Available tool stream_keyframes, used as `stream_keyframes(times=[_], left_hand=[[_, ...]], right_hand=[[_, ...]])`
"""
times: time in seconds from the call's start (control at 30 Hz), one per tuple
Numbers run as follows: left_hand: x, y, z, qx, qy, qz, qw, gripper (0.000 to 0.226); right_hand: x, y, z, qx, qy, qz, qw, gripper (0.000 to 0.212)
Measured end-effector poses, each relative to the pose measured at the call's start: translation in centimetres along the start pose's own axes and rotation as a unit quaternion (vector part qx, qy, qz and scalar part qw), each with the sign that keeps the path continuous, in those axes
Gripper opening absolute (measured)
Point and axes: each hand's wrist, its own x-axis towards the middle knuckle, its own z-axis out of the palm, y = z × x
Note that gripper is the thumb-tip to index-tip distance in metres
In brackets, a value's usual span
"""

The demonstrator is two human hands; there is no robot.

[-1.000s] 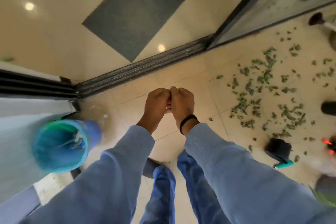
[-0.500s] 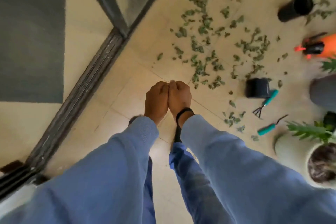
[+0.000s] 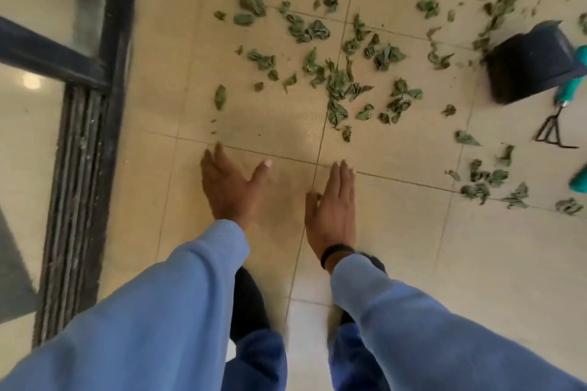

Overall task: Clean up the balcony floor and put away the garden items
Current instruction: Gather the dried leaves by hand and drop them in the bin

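Green leaves (image 3: 340, 79) were scattered over the beige tiled balcony floor (image 3: 397, 232), thickest in the upper middle of the head view and thinning toward the right, where a few more lay near the right edge. None were seen on the tiles nearest the person. A black plastic pot (image 3: 533, 63) was tipped on its side at the upper right, on the floor among the leaves. Just beside it, on its right, a small hand rake (image 3: 559, 114) with a teal handle and dark metal prongs was laid flat, the prongs pointed down the frame. Part of a second teal handle (image 3: 579, 181) was cut off by the right edge, so the tool could not be identified.

Both hands were held out over bare tiles, below the leaves and apart from them. The left hand (image 3: 230, 190) was spread, the fingers straight and the thumb splayed out to the right; nothing was held in its grip. The right hand (image 3: 332, 209) was also extended with the fingers straight and close together, and its grip was likewise empty. The two hands were separated by a gap. A black band (image 3: 333, 252) was worn on the right wrist, and light blue sleeves (image 3: 158, 311) covered both arms. Darker blue trousers (image 3: 257, 362) were visible under the arms.

A dark sliding-door track (image 3: 79, 200) and frame were seen along the left, with glossy indoor flooring beyond.
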Motion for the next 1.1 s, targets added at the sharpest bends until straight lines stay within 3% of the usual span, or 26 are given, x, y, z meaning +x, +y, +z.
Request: stream_keyframes(times=[0.1,0.2,0.33,0.47,0.63,0.77,0.9,1.0,1.1], left_hand=[[4.5,-0.9,3.1,0.004,0.083,0.005,0.997,0.120],[9.3,0.7,5.2,0.038,0.130,0.059,0.989,0.123],[13.6,5.7,6.6,0.047,0.142,0.188,0.971,0.100],[16.5,8.8,6.6,-0.010,0.159,0.230,0.960,0.080],[17.3,9.1,6.3,-0.040,0.154,0.262,0.952,0.072],[17.0,9.1,6.2,-0.031,0.142,0.289,0.946,0.066],[16.3,8.6,6.3,0.000,0.099,0.358,0.928,0.062],[15.9,8.2,6.7,0.008,0.073,0.395,0.916,0.064],[15.8,8.1,7.1,0.080,0.091,0.438,0.891,0.065]], right_hand=[[1.1,3.3,4.6,-0.091,0.007,-0.011,0.996,0.085],[4.2,2.7,8.2,-0.098,0.058,-0.097,0.989,0.079],[11.6,-2.3,9.1,-0.116,0.106,-0.180,0.971,0.062],[17.3,-6.1,8.0,-0.106,0.147,-0.179,0.967,0.063],[19.6,-6.7,7.3,-0.098,0.157,-0.235,0.954,0.062],[20.3,-6.3,6.6,0.003,0.164,-0.279,0.946,0.057],[20.8,-6.3,4.1,0.085,0.103,-0.262,0.956,0.049],[21.2,-6.5,1.6,0.069,0.105,-0.291,0.948,0.049],[21.3,-6.6,-0.3,-0.015,0.116,-0.364,0.924,0.045]])
